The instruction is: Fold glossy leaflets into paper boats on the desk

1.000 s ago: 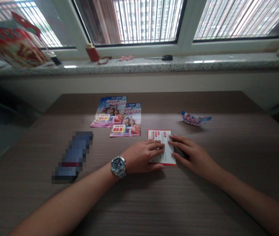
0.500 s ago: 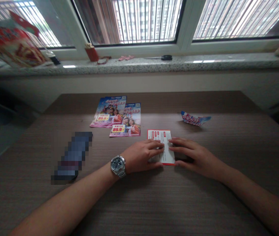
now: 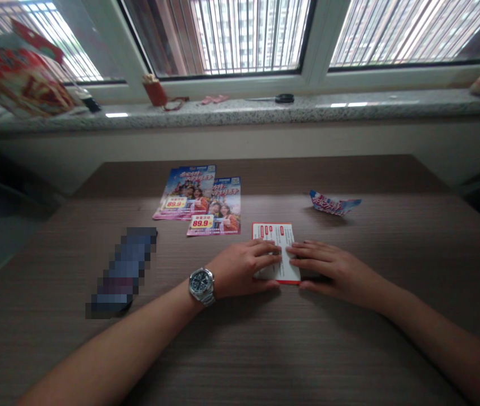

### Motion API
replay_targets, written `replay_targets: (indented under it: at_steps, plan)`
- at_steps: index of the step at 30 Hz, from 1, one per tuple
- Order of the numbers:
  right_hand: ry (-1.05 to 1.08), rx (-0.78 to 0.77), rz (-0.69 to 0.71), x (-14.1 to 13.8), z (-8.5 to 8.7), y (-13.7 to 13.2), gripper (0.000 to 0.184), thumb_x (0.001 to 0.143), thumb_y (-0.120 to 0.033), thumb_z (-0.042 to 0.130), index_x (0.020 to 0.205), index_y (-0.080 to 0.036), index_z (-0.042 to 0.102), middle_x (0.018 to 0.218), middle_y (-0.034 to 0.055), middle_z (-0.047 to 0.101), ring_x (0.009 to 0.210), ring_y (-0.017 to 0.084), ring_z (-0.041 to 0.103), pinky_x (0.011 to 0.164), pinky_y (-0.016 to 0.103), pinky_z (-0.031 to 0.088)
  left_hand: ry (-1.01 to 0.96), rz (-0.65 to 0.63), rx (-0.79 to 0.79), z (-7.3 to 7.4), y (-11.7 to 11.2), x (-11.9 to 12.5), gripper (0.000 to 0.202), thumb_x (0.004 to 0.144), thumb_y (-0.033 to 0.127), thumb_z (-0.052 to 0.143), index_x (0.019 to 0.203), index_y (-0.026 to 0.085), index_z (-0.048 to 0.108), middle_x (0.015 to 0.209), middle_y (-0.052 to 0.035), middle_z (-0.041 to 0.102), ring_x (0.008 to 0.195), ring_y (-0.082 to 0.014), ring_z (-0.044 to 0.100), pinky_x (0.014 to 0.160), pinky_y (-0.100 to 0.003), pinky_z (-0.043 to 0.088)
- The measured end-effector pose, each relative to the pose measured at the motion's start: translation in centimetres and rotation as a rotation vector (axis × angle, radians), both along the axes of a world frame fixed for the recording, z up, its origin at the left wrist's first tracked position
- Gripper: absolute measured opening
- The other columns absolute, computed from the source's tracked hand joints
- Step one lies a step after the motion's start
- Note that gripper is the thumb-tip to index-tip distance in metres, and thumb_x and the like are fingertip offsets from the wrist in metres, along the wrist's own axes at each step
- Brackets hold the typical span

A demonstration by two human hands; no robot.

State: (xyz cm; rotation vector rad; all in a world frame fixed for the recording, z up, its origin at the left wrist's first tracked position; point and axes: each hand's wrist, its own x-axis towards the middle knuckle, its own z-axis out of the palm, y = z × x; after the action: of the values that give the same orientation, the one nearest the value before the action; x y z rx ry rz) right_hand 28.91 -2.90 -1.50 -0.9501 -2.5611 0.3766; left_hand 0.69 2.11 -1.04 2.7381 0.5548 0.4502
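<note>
A white sheet of paper with red print and a red border (image 3: 285,268), apparently folded, lies flat on the wooden table (image 3: 240,349). Resting on its left part is my left hand (image 3: 246,268), palm down with fingers stretched out. From the other side, my right hand (image 3: 337,270) touches the right edge with its fingertips, the fingers extended and apart. A folded paper boat (image 3: 333,204), blue and pink with red lettering, sits beyond my right hand. Printed flyers (image 3: 227,197) lie overlapping beyond my left hand, marked 89.9.
Left of my left arm lies a pixelated dark, phone-shaped object (image 3: 124,270). Along the stone windowsill (image 3: 231,115) are scissors (image 3: 282,98), a small red container (image 3: 154,91) and a large red food bag (image 3: 20,79). A wall stands behind the table.
The view has shifted very slightly. My right fingertips have moved a little left over the paper's edge; my left hand stays in the same place.
</note>
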Motion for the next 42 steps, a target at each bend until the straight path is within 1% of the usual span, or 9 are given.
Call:
replay_targets:
  at_steps: [6, 11, 15, 18, 21, 24, 31, 37, 42]
  plan:
    - [0.043, -0.028, -0.011, -0.1, 0.3, 0.1, 0.035, 0.091, -0.026, 0.067, 0.126, -0.026, 0.067, 0.142, 0.0081, 0.062, 0.131, 0.027, 0.057, 0.112, 0.051, 0.046, -0.01, -0.019, 0.005, 0.2, 0.0, 0.0, 0.049, 0.089, 0.047, 0.068, 0.13, 0.02, 0.062, 0.137, -0.0113, 0.061, 0.124, -0.028, 0.06, 0.105, -0.045, 0.052]
    - [0.081, -0.05, -0.031, -0.1, 0.6, 0.0, 0.034, 0.091, -0.024, 0.067, 0.124, -0.028, 0.068, 0.139, 0.0071, 0.064, 0.13, 0.026, 0.058, 0.112, 0.05, 0.046, -0.031, -0.02, 0.016, 0.2, -0.1, 0.1, 0.042, 0.091, 0.043, 0.065, 0.127, 0.02, 0.064, 0.134, -0.0112, 0.062, 0.123, -0.027, 0.06, 0.104, -0.044, 0.053]
    - [0.056, -0.008, 0.003, -0.1, 0.3, 0.1, 0.036, 0.089, -0.03, 0.072, 0.124, -0.027, 0.068, 0.141, 0.0071, 0.063, 0.131, 0.027, 0.057, 0.112, 0.05, 0.045, -0.054, -0.002, 0.031, 0.0, -0.2, 0.2, 0.031, 0.096, 0.037, 0.058, 0.12, 0.02, 0.066, 0.131, -0.0103, 0.064, 0.121, -0.0239, 0.062, 0.104, -0.041, 0.053]
    - [0.09, 0.047, 0.005, -0.2, -0.1, 0.1, 0.025, 0.093, -0.023, 0.066, 0.116, -0.028, 0.071, 0.133, 0.0047, 0.068, 0.127, 0.025, 0.061, 0.11, 0.049, 0.048, -0.057, -0.007, 0.049, 0.0, -0.2, 0.2, 0.029, 0.098, 0.035, 0.056, 0.118, 0.019, 0.068, 0.131, -0.0102, 0.065, 0.121, -0.0238, 0.062, 0.104, -0.041, 0.052]
    - [0.128, 0.04, -0.022, -0.4, -0.1, 0.1, 0.021, 0.096, -0.018, 0.06, 0.111, -0.027, 0.072, 0.126, 0.0038, 0.072, 0.121, 0.023, 0.065, 0.109, 0.047, 0.05, -0.051, -0.009, 0.037, 0.3, -0.2, 0.2, 0.032, 0.097, 0.042, 0.057, 0.118, 0.019, 0.069, 0.131, -0.0101, 0.065, 0.121, -0.0251, 0.062, 0.103, -0.041, 0.053]
    - [0.185, -0.035, -0.065, -0.6, 0.3, -0.1, 0.021, 0.097, -0.018, 0.057, 0.11, -0.026, 0.071, 0.117, 0.0038, 0.076, 0.115, 0.022, 0.069, 0.108, 0.045, 0.051, -0.04, -0.012, 0.008, 0.5, -0.1, 0.0, 0.045, 0.092, 0.053, 0.063, 0.122, 0.02, 0.067, 0.132, -0.0103, 0.065, 0.121, -0.027, 0.062, 0.101, -0.042, 0.054]
    - [0.248, -0.083, -0.157, -0.9, 1.0, -0.3, 0.021, 0.098, -0.019, 0.054, 0.109, -0.026, 0.07, 0.109, 0.0045, 0.078, 0.11, 0.022, 0.071, 0.099, 0.039, 0.057, -0.05, 0.01, 0.069, 0.0, 0.5, -0.3, 0.028, 0.1, 0.029, 0.054, 0.124, 0.024, 0.067, 0.131, -0.0074, 0.066, 0.115, -0.0215, 0.065, 0.097, -0.038, 0.055]
    - [0.245, -0.055, -0.171, -0.5, 0.6, 0.0, 0.024, 0.092, -0.027, 0.065, 0.115, -0.027, 0.069, 0.12, 0.0092, 0.072, 0.11, 0.025, 0.069, 0.093, 0.04, 0.058, -0.086, 0.016, 0.023, 0.2, 0.4, -0.2, 0.027, 0.102, 0.028, 0.052, 0.123, 0.025, 0.068, 0.124, -0.0059, 0.069, 0.109, -0.0187, 0.067, 0.092, -0.034, 0.056]
    - [0.215, -0.049, -0.203, -0.4, 0.1, 0.3, 0.019, 0.095, -0.024, 0.06, 0.11, -0.027, 0.071, 0.116, 0.0093, 0.07, 0.107, 0.024, 0.068, 0.092, 0.04, 0.057, -0.113, 0.029, -0.022, 0.4, 0.2, 0.0, 0.025, 0.102, 0.027, 0.052, 0.118, 0.023, 0.07, 0.118, -0.0049, 0.072, 0.103, -0.0176, 0.069, 0.089, -0.031, 0.056]
